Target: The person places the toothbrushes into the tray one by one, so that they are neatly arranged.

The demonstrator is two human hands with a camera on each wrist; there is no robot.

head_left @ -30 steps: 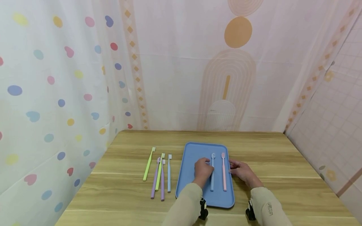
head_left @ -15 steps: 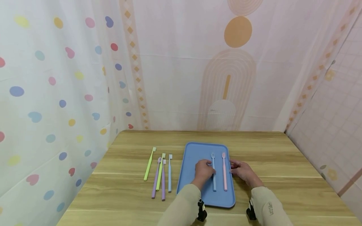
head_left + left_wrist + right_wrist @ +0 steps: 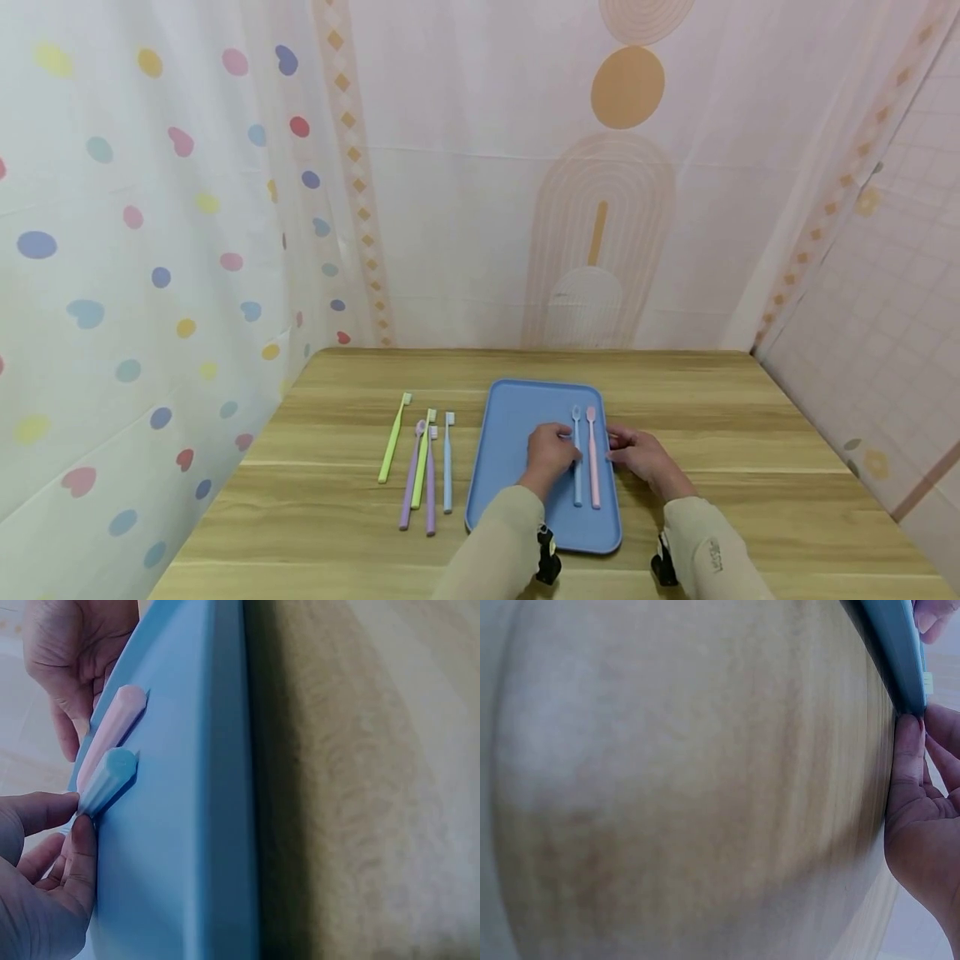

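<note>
A blue tray lies on the wooden table. On its right half, a light blue toothbrush and a pink toothbrush lie side by side, heads pointing away. My left hand pinches the light blue toothbrush by its handle between thumb and fingers. The pink toothbrush lies just beyond it. My right hand rests at the tray's right rim, its straight thumb against the edge, holding nothing.
Several toothbrushes lie in a row on the table left of the tray: a green one, a purple one, a yellow-green one and a blue one. Patterned curtains close off the left, back and right.
My left hand has slid the light blue toothbrush to the right, so it now lies close beside the pink one. The right hand has stayed at the tray's edge.
</note>
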